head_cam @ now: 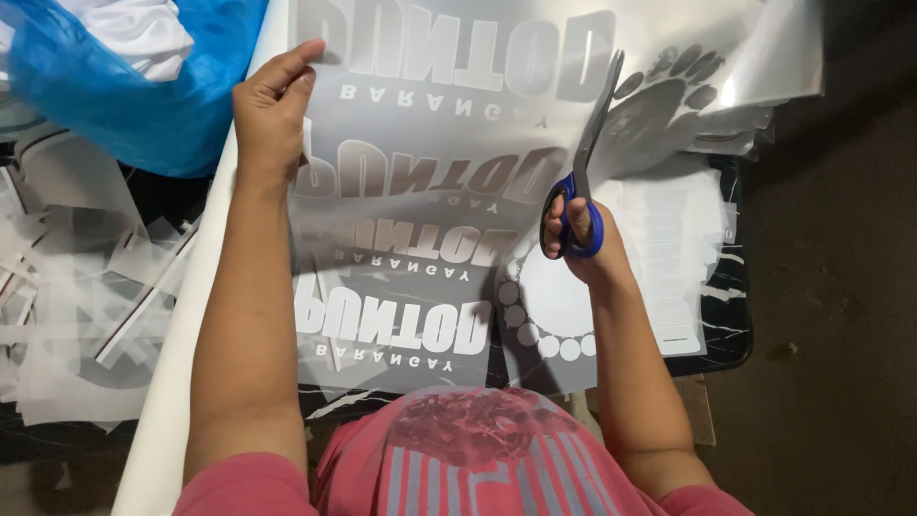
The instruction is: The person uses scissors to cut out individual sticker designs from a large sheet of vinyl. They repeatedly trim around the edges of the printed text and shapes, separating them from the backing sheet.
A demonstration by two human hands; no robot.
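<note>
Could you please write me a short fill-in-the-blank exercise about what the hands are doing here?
1. The right hand holds scissors with ____ handles.
2. The left hand pinches the film sheet at its ____ edge.
3. The plastic bag beside the left hand is ____.

Missing words: blue; left; blue

Blue-handled scissors (580,182) upright, blades seemingly cutting translucent printed film (430,191).

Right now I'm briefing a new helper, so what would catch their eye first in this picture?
The big translucent film printed with rows of pale lettering fills the middle. The right hand works blue-handled scissors at the film's right part, beside a footprint design. The left hand pinches the film's left edge, with a blue bag at top left and film scraps below it.
</note>
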